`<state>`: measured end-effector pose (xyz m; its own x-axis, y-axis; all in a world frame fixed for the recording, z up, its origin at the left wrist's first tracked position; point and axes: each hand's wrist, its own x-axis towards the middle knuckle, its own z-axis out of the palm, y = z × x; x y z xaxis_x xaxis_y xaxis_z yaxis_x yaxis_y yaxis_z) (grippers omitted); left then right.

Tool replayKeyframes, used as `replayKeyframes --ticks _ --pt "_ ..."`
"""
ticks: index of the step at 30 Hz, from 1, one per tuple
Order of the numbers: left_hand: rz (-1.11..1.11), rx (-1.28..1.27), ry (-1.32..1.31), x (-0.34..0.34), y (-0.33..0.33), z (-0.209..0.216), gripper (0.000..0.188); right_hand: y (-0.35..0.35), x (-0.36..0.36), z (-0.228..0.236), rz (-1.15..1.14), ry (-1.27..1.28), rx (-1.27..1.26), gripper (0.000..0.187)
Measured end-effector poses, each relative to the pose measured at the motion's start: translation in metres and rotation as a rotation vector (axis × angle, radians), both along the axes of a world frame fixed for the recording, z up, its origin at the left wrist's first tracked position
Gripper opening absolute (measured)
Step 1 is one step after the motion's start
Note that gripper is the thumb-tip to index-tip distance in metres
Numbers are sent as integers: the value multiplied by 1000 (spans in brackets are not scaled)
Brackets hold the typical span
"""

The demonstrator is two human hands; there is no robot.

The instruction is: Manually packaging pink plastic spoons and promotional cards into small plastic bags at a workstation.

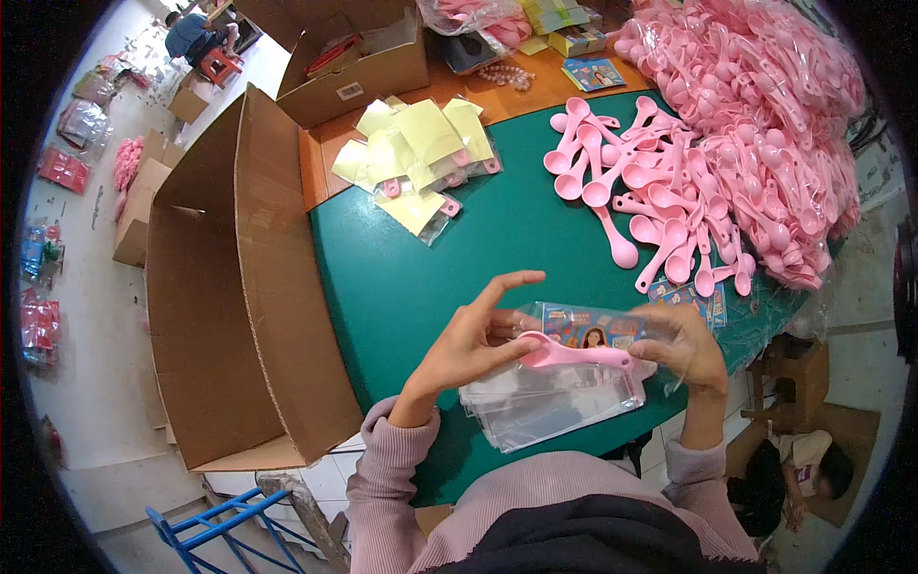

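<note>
Over the near part of the green table, my left hand [467, 337] pinches the bowl end of a pink measuring spoon [581, 356], thumb on the bowl and index finger stretched outward. My right hand [690, 346] grips the handle end of the same spoon, its thumb pressed on it. Behind the spoon, a blue printed card [591, 323] is held between both hands, with clear plastic film around it. Whether the spoon lies inside or in front of the film, I cannot tell. Just below the hands lies a stack of clear plastic bags [555, 413].
Many pink spoons [660, 182] and bulging bags of them [765, 96] cover the far right. Packed pouches with yellow backs [421, 143] lie at the far left. A tall open cardboard box [287, 287] stands along the left edge. Other people sit at the upper left and lower right.
</note>
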<state>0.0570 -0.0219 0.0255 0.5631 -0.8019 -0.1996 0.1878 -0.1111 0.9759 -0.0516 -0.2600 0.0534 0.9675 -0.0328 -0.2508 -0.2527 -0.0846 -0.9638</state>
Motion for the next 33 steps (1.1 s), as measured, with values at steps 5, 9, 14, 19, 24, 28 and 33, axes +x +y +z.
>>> replayKeyframes --ticks 5,9,14,19,24,28,33 --pt "-46 -54 79 -7 5 -3 69 2 -7 -9 -16 100 -55 17" --pt "120 -65 -234 -17 2 -19 67 12 -9 -20 -115 -33 -160 14" --pt "238 126 -53 -59 2 -6 55 49 -4 -8 -38 -351 -595 28" --pt "233 -17 273 -81 13 -24 61 62 -19 -12 314 -403 -674 32" --pt "210 -9 330 -85 23 -23 60 77 -20 -23 356 -409 -681 25" --pt "235 -41 397 -88 28 -22 59 87 -17 -24 424 -424 -679 23" --pt "317 -69 241 -94 28 -32 60 89 -15 -25 474 -513 -743 21"
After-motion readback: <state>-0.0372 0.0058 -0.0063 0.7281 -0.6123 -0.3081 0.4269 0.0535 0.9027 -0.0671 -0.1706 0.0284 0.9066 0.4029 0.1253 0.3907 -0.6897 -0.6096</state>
